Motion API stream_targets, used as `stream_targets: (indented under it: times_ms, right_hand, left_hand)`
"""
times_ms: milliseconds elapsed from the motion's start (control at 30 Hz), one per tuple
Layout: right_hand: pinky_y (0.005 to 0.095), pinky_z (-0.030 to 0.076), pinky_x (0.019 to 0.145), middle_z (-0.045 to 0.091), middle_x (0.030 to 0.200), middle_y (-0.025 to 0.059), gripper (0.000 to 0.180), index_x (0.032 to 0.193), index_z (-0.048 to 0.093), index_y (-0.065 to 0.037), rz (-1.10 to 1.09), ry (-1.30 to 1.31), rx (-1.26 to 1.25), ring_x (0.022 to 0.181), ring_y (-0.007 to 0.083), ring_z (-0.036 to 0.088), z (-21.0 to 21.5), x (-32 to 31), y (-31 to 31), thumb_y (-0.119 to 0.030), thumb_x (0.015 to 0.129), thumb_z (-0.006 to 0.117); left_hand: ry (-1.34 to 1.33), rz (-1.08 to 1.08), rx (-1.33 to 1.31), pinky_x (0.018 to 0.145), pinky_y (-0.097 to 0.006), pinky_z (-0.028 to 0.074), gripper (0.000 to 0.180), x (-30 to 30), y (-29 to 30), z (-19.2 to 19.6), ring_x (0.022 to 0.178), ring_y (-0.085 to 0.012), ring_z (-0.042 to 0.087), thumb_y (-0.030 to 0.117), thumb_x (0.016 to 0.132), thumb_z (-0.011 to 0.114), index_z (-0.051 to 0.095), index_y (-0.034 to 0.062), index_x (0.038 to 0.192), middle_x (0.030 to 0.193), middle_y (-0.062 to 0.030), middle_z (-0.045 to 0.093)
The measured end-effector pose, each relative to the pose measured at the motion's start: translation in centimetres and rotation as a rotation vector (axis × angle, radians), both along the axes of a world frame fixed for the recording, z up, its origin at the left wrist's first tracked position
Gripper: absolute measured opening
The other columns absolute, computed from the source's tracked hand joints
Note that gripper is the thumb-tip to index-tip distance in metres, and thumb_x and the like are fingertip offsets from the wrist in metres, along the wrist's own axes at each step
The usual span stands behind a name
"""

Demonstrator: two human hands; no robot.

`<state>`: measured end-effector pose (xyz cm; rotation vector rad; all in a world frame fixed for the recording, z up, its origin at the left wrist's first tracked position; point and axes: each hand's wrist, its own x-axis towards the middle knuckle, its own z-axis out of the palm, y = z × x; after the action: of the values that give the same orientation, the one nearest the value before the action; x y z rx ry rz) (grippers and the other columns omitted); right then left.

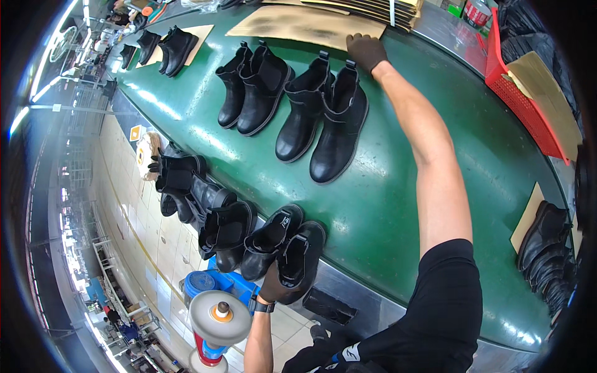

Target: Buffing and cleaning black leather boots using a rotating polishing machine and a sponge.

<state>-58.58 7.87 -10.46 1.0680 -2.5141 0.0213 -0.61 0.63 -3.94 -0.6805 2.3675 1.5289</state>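
The left hand [274,288] grips a black boot [309,264] beside the green bench [385,205], while the right hand [367,52] touches a cardboard sheet [305,25], its grip unclear.

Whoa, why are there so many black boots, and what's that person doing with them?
A person in dark gloves has the left hand on a black boot at the table's near edge. The right hand reaches across the green table to the right end of a cardboard sheet. Two pairs of boots stand upright in between, and more boots crowd the near edge.
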Motion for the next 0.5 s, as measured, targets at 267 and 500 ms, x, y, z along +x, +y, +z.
stream_targets:
  times_ms: [267,500]
  right_hand:
    - [0.0398,0.053,0.057,0.060,0.083,0.0176,0.025,0.104,0.050,-0.003,-0.170,-0.069,-0.045,0.072,0.0327,0.063,3.6,7.9,12.8,-0.009,0.080,0.045]
    - [0.0365,0.052,0.071,0.048,0.115,0.0144,0.053,0.125,0.042,-0.013,-0.569,-0.282,0.048,0.103,0.0303,0.051,4.4,27.6,31.4,0.000,0.074,0.049]
  left_hand:
    - [-0.038,0.023,0.074,0.090,-0.036,0.040,0.083,1.5,-0.7,-1.6,0.102,-0.0293,0.052,0.024,0.050,0.083,0.043,-0.0010,0.119,0.111,-0.0168,0.054]
    - [-0.061,0.071,0.245,0.087,-0.031,0.040,0.070,-0.3,-0.9,-0.7,0.097,-0.0201,0.052,0.016,0.055,0.079,0.047,-0.0016,0.115,0.107,-0.0093,0.056]
